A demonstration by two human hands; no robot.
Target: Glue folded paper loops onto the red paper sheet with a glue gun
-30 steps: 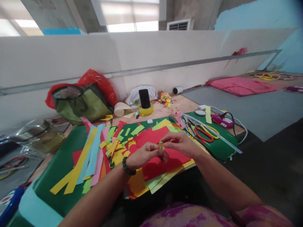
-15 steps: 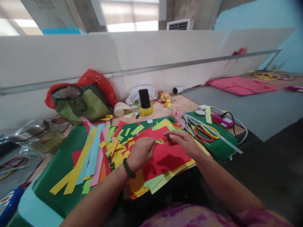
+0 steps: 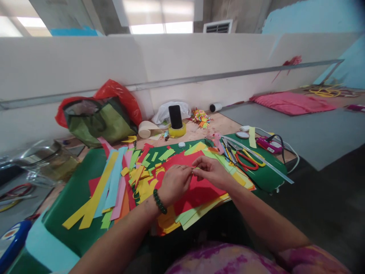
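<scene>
My left hand, with a dark green bead bracelet on the wrist, and my right hand meet fingertip to fingertip over a red paper sheet. Both are closed in a pinch on a small green paper piece, which is mostly hidden between the fingers. The red sheet lies on a pile of yellow and green sheets on a green cutting mat.
Long coloured paper strips and scraps lie left of my hands. Red-handled scissors and a long ruler are to the right, with a pink glue gun beyond. A phone on a yellow tape roll and a red-and-green bag stand behind.
My hands have moved away from me, lower over the red sheet, and closed together. The green piece, held up and plainly visible a second ago, is now nearly hidden in the fingers.
</scene>
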